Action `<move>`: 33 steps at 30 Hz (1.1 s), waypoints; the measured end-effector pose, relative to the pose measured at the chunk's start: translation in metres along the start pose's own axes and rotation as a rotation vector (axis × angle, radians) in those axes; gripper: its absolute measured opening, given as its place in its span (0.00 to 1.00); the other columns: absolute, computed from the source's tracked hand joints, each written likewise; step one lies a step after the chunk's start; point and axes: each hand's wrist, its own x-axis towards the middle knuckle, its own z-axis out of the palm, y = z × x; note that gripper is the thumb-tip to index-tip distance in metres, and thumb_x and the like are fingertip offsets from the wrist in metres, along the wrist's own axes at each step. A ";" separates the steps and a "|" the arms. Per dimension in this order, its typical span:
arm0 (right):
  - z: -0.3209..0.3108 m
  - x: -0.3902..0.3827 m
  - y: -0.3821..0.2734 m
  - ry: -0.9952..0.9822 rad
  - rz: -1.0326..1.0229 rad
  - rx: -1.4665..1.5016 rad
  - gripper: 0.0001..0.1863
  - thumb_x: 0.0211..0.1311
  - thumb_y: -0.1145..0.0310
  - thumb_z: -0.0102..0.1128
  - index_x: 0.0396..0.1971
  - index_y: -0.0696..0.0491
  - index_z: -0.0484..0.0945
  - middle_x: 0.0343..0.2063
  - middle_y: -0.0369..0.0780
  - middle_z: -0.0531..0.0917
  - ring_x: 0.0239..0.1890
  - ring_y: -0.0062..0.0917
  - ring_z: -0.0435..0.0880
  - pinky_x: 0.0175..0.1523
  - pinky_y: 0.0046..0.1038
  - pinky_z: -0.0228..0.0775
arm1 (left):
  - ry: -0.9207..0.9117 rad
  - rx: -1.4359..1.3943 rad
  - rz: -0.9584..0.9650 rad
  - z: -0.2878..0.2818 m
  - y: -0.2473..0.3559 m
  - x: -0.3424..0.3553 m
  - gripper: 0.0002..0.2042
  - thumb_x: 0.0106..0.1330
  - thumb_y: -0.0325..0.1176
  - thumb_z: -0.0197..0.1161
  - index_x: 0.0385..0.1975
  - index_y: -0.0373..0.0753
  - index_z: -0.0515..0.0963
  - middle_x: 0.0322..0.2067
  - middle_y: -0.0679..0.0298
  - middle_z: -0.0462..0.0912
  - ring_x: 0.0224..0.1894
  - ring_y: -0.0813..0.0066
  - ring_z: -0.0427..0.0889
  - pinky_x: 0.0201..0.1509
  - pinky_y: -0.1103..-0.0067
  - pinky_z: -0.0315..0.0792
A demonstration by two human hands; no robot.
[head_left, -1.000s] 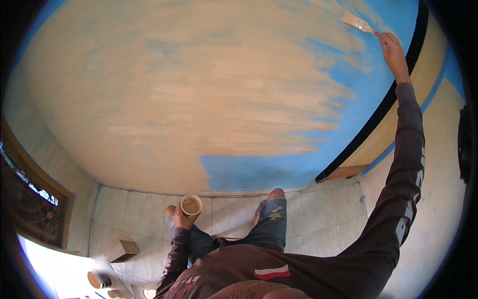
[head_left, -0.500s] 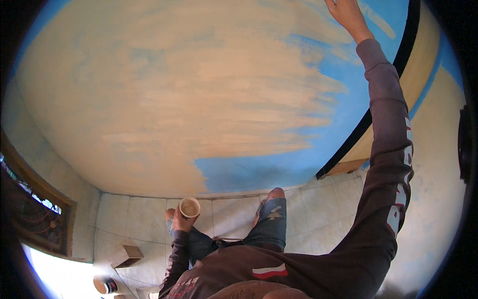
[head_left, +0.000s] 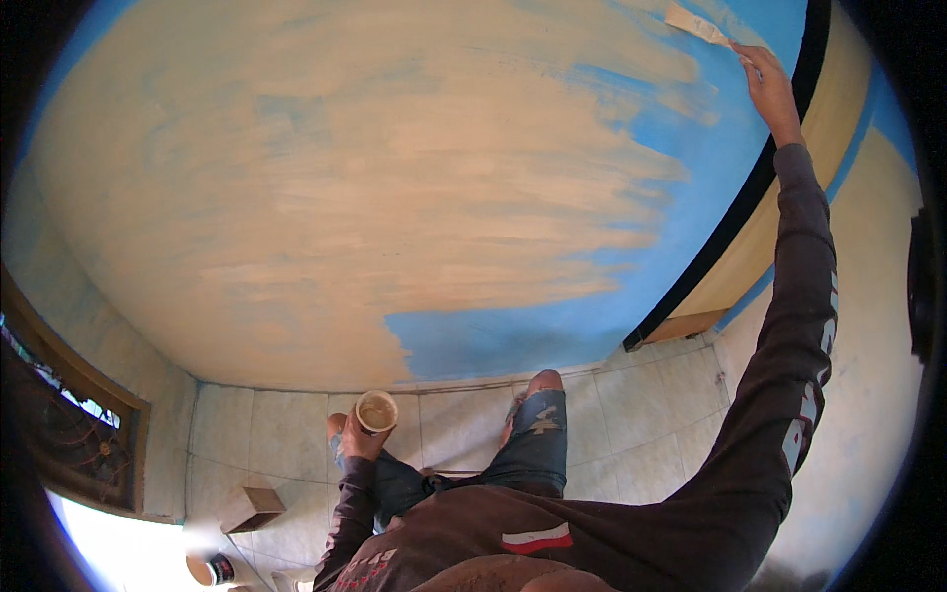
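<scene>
My right hand (head_left: 771,91), arm stretched up to the far right, grips the handle of a paintbrush (head_left: 698,24). The brush's bristles lie against the wall (head_left: 395,178), which is mostly coated in beige paint. Blue (head_left: 503,340) still shows along the wall's right side and lower part. Low and left of centre, my left hand (head_left: 363,440) is wrapped round a cup of beige paint (head_left: 377,411), held upright above my knee. Its fingers are partly hidden behind the cup.
A black strip (head_left: 735,232) edges the painted wall on the right. On the tiled floor (head_left: 286,424) at lower left stand a small open box (head_left: 253,508) and a paint bucket (head_left: 209,568). A wooden-framed opening with a grille (head_left: 94,444) is at the left.
My right hand has moved right and down, bringing the paintbrush into view, and the beige at the upper right looks spread further. My left hand with the cup has stayed put.
</scene>
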 end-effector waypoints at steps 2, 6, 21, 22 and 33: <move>-0.003 0.003 -0.001 0.068 -0.037 0.067 0.18 0.77 0.68 0.54 0.62 0.43 0.80 0.53 0.40 0.83 0.54 0.35 0.82 0.60 0.35 0.74 | -0.001 -0.023 -0.013 0.003 -0.001 0.001 0.42 0.45 0.45 0.85 0.61 0.37 0.72 0.52 0.50 0.82 0.55 0.50 0.82 0.58 0.63 0.76; -0.002 0.037 -0.034 0.226 -0.118 0.134 0.17 0.76 0.68 0.55 0.61 0.43 0.81 0.52 0.40 0.83 0.53 0.36 0.83 0.60 0.35 0.74 | -0.033 0.031 -0.002 0.002 0.006 0.008 0.42 0.44 0.45 0.85 0.60 0.37 0.72 0.53 0.50 0.82 0.55 0.50 0.82 0.58 0.63 0.77; 0.028 0.025 -0.025 0.110 -0.059 0.107 0.17 0.76 0.68 0.56 0.61 0.43 0.81 0.52 0.40 0.84 0.53 0.36 0.83 0.60 0.35 0.75 | 0.002 0.112 0.008 -0.002 0.010 0.001 0.44 0.45 0.45 0.85 0.62 0.35 0.70 0.53 0.49 0.82 0.56 0.51 0.81 0.59 0.64 0.76; 0.030 0.020 -0.017 0.090 -0.030 0.092 0.17 0.76 0.68 0.56 0.61 0.42 0.81 0.51 0.40 0.84 0.53 0.36 0.83 0.60 0.35 0.75 | 0.007 0.124 0.012 -0.001 0.005 0.000 0.44 0.45 0.44 0.85 0.62 0.35 0.70 0.53 0.49 0.82 0.56 0.51 0.81 0.59 0.64 0.76; 0.007 0.019 -0.025 0.229 -0.034 0.195 0.17 0.75 0.68 0.57 0.61 0.42 0.81 0.52 0.40 0.84 0.51 0.34 0.84 0.56 0.33 0.77 | -0.013 0.107 0.016 -0.001 0.005 0.003 0.43 0.45 0.44 0.85 0.62 0.36 0.71 0.53 0.50 0.82 0.55 0.50 0.82 0.59 0.64 0.76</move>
